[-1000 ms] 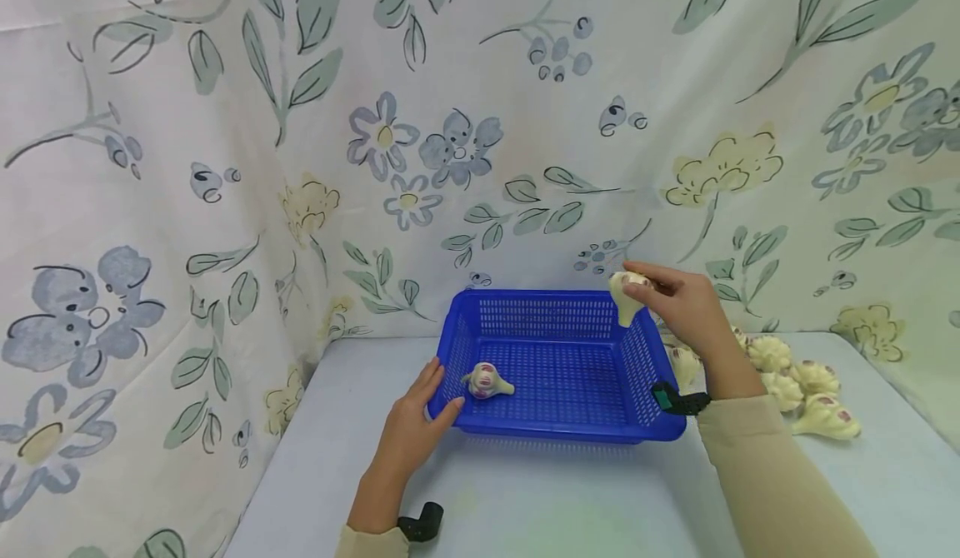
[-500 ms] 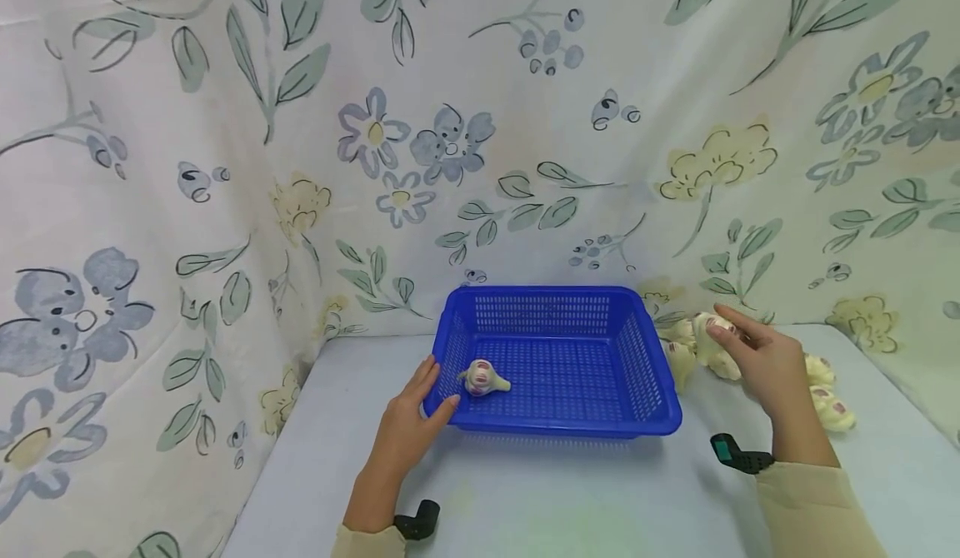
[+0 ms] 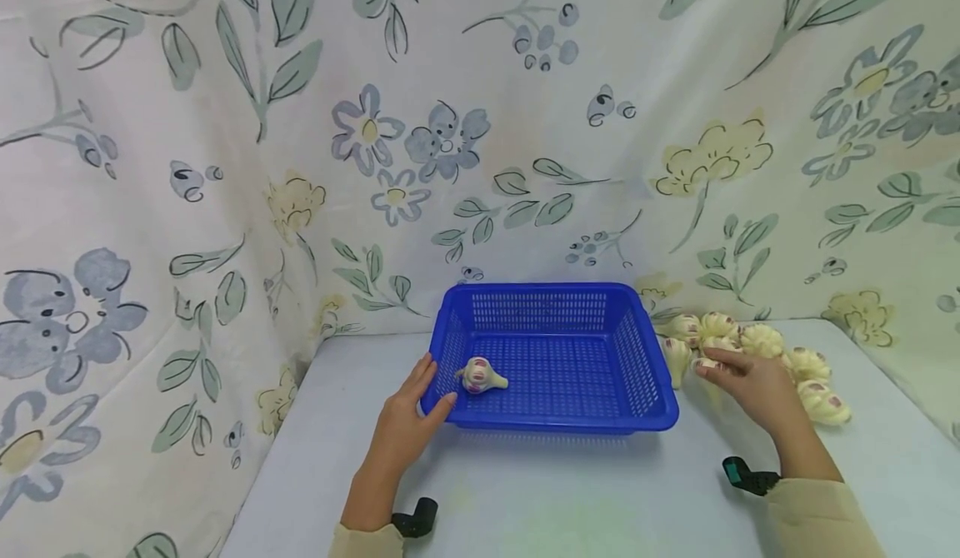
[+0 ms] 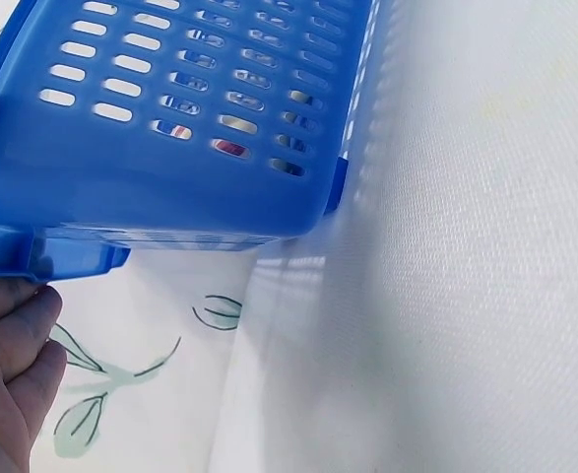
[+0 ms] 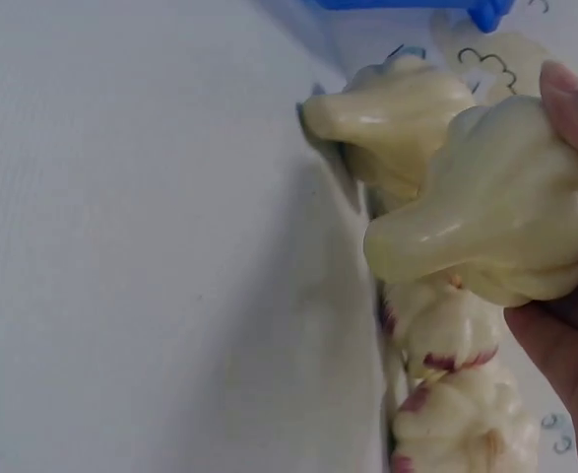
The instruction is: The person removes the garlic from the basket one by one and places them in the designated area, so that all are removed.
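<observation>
On the right, my right hand (image 3: 757,383) pinches a garlic bulb (image 5: 505,197) between thumb and fingers, low beside a heap of other bulbs. Its pale stem end points away from the palm in the right wrist view. My left hand (image 3: 405,416) is at the left rim of a blue plastic basket (image 3: 551,420), thumb over the edge and fingers along the outside. From the left wrist, those fingers (image 4: 23,335) appear just under the rim's lip. One garlic bulb (image 3: 480,375) with purple streaks lies inside the basket, near its left wall.
Several garlic bulbs (image 3: 761,341) sit heaped right of the basket; one bulb (image 3: 677,358) stands close to its right wall. A white-covered table (image 3: 540,500) bears everything. Floral cloth (image 3: 525,125) hangs behind and to the left.
My right hand has carried the garlic bulb from above the basket's right rim rightward, then down beside the heap. The left hand keeps its place on the basket; the head view shifts slightly.
</observation>
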A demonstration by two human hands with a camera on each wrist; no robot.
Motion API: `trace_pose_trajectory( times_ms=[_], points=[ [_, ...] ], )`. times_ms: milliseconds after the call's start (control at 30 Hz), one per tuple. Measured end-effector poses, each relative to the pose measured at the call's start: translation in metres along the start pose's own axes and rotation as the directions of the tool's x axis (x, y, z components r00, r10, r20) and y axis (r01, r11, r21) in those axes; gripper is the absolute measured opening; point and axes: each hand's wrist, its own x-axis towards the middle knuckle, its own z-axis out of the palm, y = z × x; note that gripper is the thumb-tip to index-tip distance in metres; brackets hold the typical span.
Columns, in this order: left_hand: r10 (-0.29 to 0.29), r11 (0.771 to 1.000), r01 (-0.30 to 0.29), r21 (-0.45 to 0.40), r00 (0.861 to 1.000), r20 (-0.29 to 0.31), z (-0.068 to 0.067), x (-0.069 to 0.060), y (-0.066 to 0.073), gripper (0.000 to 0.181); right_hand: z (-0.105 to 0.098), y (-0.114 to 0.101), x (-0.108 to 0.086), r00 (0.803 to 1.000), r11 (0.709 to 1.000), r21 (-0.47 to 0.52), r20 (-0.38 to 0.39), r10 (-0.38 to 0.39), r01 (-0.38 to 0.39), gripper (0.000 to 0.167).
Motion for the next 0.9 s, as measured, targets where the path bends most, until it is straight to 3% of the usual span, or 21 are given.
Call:
trace_pose_trajectory(
  times_ms=[267,500,900],
  points=[
    [0.001,1.0,-0.001,-0.004,1.0,0.006,0.0,0.0,0.0,0.075,0.007,0.008,0.005,0.995,0.995,-0.07,0.086,-0.06,0.066,0.062],
    [-0.006,1.0,0.006,-0.002,1.0,0.0,0.0,0.0,0.0,0.074,0.01,0.006,0.007,0.991,0.988,-0.101,0.072,-0.109,0.116,0.054],
    [-0.011,1.0,0.011,-0.004,1.0,0.003,0.001,0.001,-0.002,0.081,0.013,0.005,0.01,0.993,0.99,-0.094,0.071,-0.096,0.102,0.06]
  ],
)
